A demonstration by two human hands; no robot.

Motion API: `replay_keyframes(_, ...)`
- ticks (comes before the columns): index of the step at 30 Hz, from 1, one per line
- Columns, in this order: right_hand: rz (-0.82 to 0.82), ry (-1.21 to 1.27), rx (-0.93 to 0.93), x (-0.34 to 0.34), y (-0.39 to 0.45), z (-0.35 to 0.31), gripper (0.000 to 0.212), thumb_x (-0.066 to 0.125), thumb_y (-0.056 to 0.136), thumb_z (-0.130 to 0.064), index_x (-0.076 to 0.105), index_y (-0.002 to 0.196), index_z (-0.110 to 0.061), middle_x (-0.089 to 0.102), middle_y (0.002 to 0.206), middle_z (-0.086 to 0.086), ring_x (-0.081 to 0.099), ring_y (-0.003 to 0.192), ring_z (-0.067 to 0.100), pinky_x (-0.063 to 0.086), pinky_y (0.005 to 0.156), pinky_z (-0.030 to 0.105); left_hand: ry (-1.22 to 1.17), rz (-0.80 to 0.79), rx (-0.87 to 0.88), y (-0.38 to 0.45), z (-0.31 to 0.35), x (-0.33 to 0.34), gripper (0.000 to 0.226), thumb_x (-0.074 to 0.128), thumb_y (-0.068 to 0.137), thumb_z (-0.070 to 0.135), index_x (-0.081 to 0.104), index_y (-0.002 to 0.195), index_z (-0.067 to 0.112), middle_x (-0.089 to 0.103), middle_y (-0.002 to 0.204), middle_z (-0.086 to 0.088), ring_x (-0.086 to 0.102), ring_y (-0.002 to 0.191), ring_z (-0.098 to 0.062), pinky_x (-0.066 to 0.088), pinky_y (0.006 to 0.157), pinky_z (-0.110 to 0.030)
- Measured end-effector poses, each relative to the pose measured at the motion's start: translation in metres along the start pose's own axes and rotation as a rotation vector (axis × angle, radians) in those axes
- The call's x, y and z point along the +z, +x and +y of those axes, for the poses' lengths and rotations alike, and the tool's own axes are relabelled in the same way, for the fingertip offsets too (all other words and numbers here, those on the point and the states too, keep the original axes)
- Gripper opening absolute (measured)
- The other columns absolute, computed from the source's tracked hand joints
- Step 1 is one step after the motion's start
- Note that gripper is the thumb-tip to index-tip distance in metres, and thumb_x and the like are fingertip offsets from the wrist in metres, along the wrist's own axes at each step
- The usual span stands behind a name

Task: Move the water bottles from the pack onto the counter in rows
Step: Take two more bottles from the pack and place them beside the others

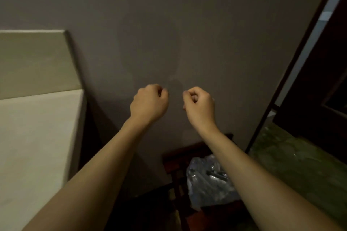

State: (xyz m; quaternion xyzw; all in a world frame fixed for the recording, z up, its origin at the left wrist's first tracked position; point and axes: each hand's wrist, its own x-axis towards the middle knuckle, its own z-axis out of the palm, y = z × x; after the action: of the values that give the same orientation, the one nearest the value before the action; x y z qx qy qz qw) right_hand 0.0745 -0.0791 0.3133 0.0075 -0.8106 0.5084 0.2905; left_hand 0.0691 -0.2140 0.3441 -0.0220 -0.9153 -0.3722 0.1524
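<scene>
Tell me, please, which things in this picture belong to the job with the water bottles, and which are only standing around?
For the job:
- pack of water bottles in clear plastic wrap, low down
- green counter at the right
- left hand and right hand, both curled and holding nothing

Just there:
- grey wall
- beige cabinet
- dark wooden stand under the pack
</scene>
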Motion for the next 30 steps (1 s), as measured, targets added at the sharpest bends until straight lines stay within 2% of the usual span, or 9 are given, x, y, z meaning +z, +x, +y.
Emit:
replay_keyframes(2,0.012,-0.001,0.071,-0.017,0.008,0.032,0.027,0.055,0.091,-0.025,0.055,0.065,-0.019,0.062,0.057,0.004,0.059,0.057,0.02,0.045,0.056,0.031,0.027,-0.078,-0.004,0.004,0.012,0.03,0.034,0.043,0.095,0.04,0.067,0.088,0.018,0.072,0.088,-0.008,0.07,0.082,-0.03,0.059,0.081,-0.045)
replay_keyframes(6,0.024,-0.087,0.215,-0.045,0.022,0.108,0.027,0.058,0.089,-0.024,0.057,0.063,-0.016,0.057,0.054,-0.002,0.051,0.049,0.006,0.038,0.048,0.021,0.059,-0.25,-0.037,0.014,0.018,0.103,0.034,0.044,0.095,0.04,0.067,0.087,0.016,0.072,0.087,-0.008,0.07,0.081,-0.029,0.059,0.081,-0.045)
replay_keyframes(12,-0.057,-0.239,0.418,-0.066,0.049,0.233,0.021,0.06,0.083,-0.019,0.062,0.067,-0.005,0.057,0.054,-0.002,0.055,0.057,0.018,0.043,0.059,0.033,0.098,-0.504,-0.142,0.034,0.001,0.237,0.035,0.048,0.092,0.042,0.067,0.087,0.013,0.071,0.097,-0.013,0.067,0.092,-0.035,0.057,0.084,-0.044)
replay_keyframes(16,-0.293,-0.303,0.61,-0.063,0.054,0.305,0.026,0.06,0.088,-0.023,0.058,0.063,-0.017,0.057,0.056,-0.004,0.055,0.059,0.016,0.043,0.06,0.029,0.089,-0.628,-0.254,0.044,-0.022,0.315,0.035,0.049,0.092,0.043,0.069,0.09,0.014,0.071,0.101,-0.012,0.067,0.096,-0.034,0.055,0.082,-0.038)
replay_keyframes(19,-0.51,-0.272,0.771,-0.059,0.048,0.35,0.026,0.055,0.093,-0.017,0.055,0.068,-0.01,0.056,0.066,0.01,0.055,0.063,0.02,0.046,0.059,0.027,0.101,-0.742,-0.336,0.045,-0.044,0.357,0.033,0.048,0.094,0.043,0.066,0.087,0.016,0.071,0.101,-0.012,0.067,0.097,-0.034,0.056,0.086,-0.042)
replay_keyframes(22,-0.687,-0.343,0.896,-0.053,0.034,0.392,0.021,0.051,0.093,-0.015,0.058,0.076,-0.004,0.055,0.074,0.014,0.053,0.067,0.021,0.043,0.06,0.028,0.135,-0.812,-0.441,0.036,-0.073,0.388,0.031,0.047,0.095,0.034,0.064,0.089,0.009,0.069,0.096,-0.016,0.068,0.089,-0.033,0.054,0.073,-0.037)
replay_keyframes(24,-0.776,-0.353,0.972,-0.046,0.021,0.418,0.018,0.05,0.094,-0.014,0.061,0.083,-0.004,0.058,0.08,0.014,0.058,0.072,0.025,0.048,0.063,0.031,0.159,-0.849,-0.515,0.026,-0.094,0.404,0.027,0.046,0.096,0.031,0.061,0.085,0.012,0.066,0.087,-0.013,0.066,0.077,-0.027,0.049,0.064,-0.031)
replay_keyframes(27,-0.865,-0.381,1.018,-0.03,0.007,0.454,0.016,0.049,0.094,-0.012,0.064,0.092,-0.005,0.061,0.089,0.012,0.065,0.091,0.031,0.055,0.078,0.037,0.138,-0.862,-0.625,0.013,-0.124,0.427,0.025,0.046,0.097,0.028,0.061,0.088,0.01,0.068,0.092,-0.011,0.068,0.083,-0.027,0.054,0.069,-0.034)
replay_keyframes(30,-0.987,-0.399,0.97,-0.015,-0.006,0.482,0.016,0.051,0.09,-0.006,0.066,0.095,-0.008,0.062,0.096,0.01,0.061,0.091,0.027,0.049,0.071,0.024,0.062,-0.771,-0.787,0.002,-0.147,0.447,0.024,0.048,0.098,0.021,0.065,0.105,0.005,0.069,0.104,-0.013,0.065,0.086,-0.026,0.055,0.073,-0.036)
